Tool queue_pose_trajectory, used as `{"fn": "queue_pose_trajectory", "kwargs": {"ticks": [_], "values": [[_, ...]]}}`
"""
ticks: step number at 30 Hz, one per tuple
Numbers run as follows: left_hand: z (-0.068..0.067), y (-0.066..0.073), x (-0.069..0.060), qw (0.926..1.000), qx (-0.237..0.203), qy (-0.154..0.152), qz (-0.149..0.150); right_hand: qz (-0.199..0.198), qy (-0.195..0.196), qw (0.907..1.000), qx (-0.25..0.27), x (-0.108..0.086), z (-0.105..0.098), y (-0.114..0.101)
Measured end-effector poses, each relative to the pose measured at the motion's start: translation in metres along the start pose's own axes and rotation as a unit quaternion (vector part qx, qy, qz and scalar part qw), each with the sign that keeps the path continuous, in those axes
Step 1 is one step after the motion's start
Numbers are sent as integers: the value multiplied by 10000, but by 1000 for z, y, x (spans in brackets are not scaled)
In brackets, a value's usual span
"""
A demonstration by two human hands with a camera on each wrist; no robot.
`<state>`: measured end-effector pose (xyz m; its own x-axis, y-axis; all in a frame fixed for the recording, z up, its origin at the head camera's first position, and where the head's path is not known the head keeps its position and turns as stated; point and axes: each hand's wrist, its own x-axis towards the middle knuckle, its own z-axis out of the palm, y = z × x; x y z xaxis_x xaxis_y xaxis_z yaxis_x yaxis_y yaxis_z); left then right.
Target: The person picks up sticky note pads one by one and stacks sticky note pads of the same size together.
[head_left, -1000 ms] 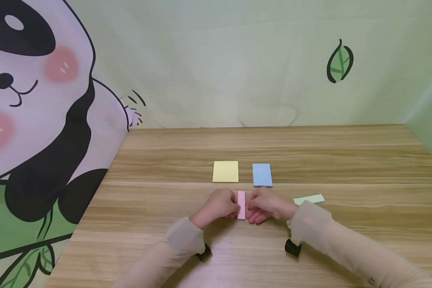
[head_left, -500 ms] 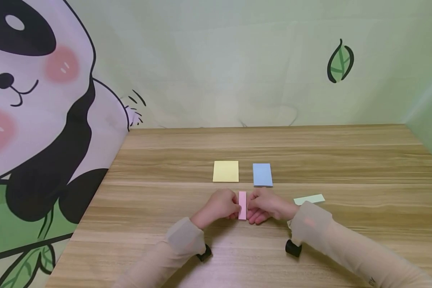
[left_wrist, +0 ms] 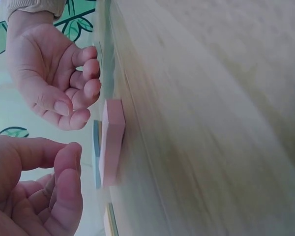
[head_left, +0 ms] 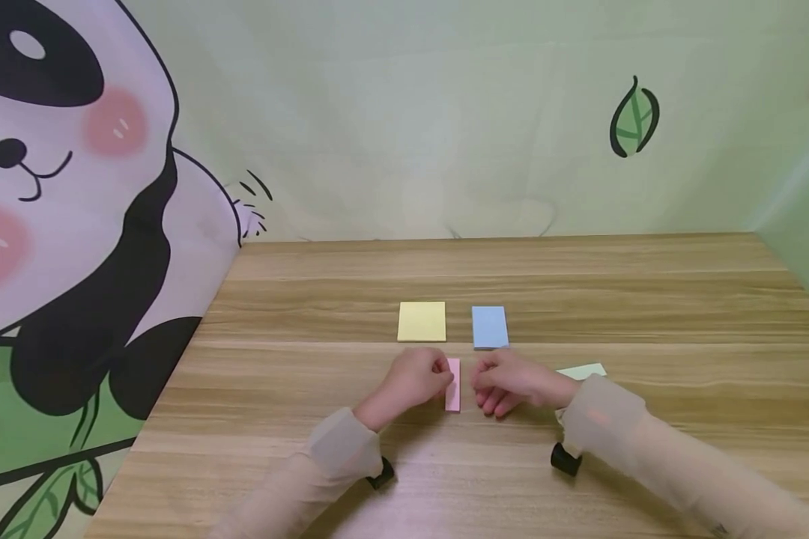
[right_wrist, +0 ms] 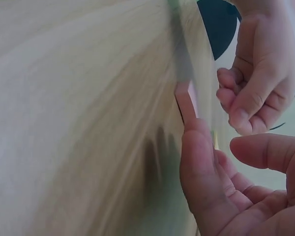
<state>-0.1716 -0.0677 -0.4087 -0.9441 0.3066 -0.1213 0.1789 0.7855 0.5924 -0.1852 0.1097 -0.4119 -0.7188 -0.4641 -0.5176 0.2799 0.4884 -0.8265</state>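
A narrow pink sticky note pad (head_left: 454, 397) lies flat on the wooden table, between the two hands. My left hand (head_left: 414, 378) hovers at its left edge, partly covering it from above; in the left wrist view its thumb and index finger come together with nothing visible between them, apart from the pad (left_wrist: 111, 142). To the right of the pad, my right hand (head_left: 515, 380) hangs with loosely bent fingers and holds nothing. In the right wrist view its thumb and index finger are apart, and a fingertip overlaps the pink pad (right_wrist: 187, 101).
Behind the hands lie a square yellow sticky note pad (head_left: 422, 322) and a blue one (head_left: 490, 327). A narrow pale green pad (head_left: 583, 370) is partly hidden by the right sleeve. A printed panda curtain (head_left: 377, 135) stands behind the table (head_left: 310, 299).
My right hand has moved right, away from the pink pad. The left hand has lifted slightly off it. All the pads lie about where they were.
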Motion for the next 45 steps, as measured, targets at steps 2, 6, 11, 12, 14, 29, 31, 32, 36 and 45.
{"fn": "queue_pose_trajectory", "kwargs": {"ticks": [2, 6, 11, 12, 14, 29, 31, 32, 36, 45], "values": [[0, 2, -1, 10000, 9, 24, 62, -72, -19, 10000, -58, -2, -4, 0], [1, 7, -3, 9996, 159, 42, 237, -304, 6, 9992, -260, -7, -13, 1], [3, 13, -4, 9991, 258, -68, 322, -566, 172, 9964, -603, -14, -26, 1], [4, 14, -4, 9990, 278, -86, 343, -596, 236, 9956, -683, -16, -29, 1], [5, 16, -3, 9990, 268, -142, 337, -632, 338, 9939, -843, -18, -35, 2], [22, 41, 8, 9947, 701, -219, 717, -797, 877, 9793, -1641, -34, -66, 15], [24, 44, 10, 9940, 759, -255, 746, -815, 888, 9788, -1655, -36, -70, 16], [25, 45, 11, 9938, 759, -270, 770, -823, 892, 9787, -1659, -37, -71, 17], [28, 49, 15, 9933, 733, -288, 846, -792, 951, 9778, -1692, -41, -77, 21], [32, 58, 22, 9927, 644, -345, 956, -608, 1124, 9774, -1682, -47, -85, 30]]}}
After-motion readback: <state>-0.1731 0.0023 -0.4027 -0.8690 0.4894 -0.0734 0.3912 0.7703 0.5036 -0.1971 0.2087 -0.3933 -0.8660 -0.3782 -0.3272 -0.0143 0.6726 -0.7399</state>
